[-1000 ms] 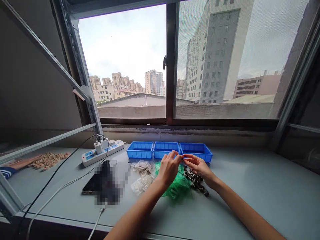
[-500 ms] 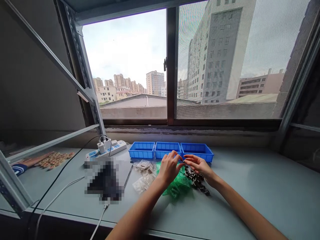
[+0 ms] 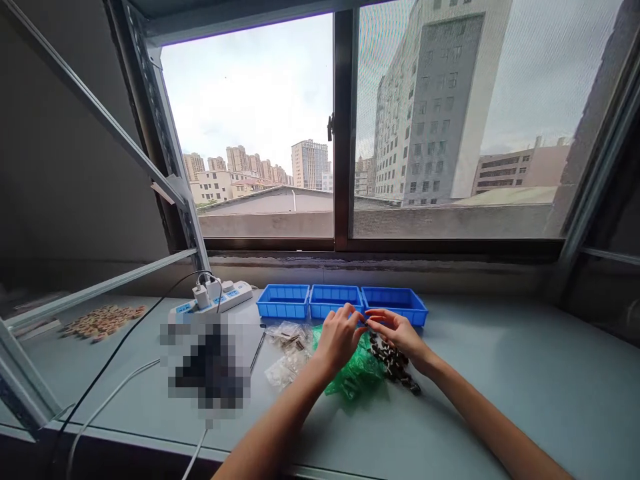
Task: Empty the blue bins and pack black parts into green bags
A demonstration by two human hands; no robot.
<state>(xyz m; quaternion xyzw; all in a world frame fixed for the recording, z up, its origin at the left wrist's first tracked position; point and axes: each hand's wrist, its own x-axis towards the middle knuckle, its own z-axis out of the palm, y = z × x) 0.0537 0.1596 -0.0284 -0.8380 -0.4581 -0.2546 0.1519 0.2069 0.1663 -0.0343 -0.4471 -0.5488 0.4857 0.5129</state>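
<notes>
My left hand [image 3: 339,337] and my right hand [image 3: 396,331] meet fingertip to fingertip above the grey table, pinching a small dark part [image 3: 366,323] between them. Under the hands lies a crumpled green plastic bag [image 3: 356,377]. A pile of several small black parts [image 3: 395,363] sits just right of the bag, below my right hand. Three blue bins [image 3: 332,301] stand in a row right behind the hands.
Clear packets of small parts [image 3: 286,352] lie left of the green bag. A blurred dark object [image 3: 210,367] and a white power strip [image 3: 215,301] with cables sit further left. Tan pieces [image 3: 103,321] are heaped at far left. A window fills the back.
My hands stay together over the bag with only slight finger shifts. A co-worker's hand and sleeve at the far left, beside the tan pieces, have gone out of sight.
</notes>
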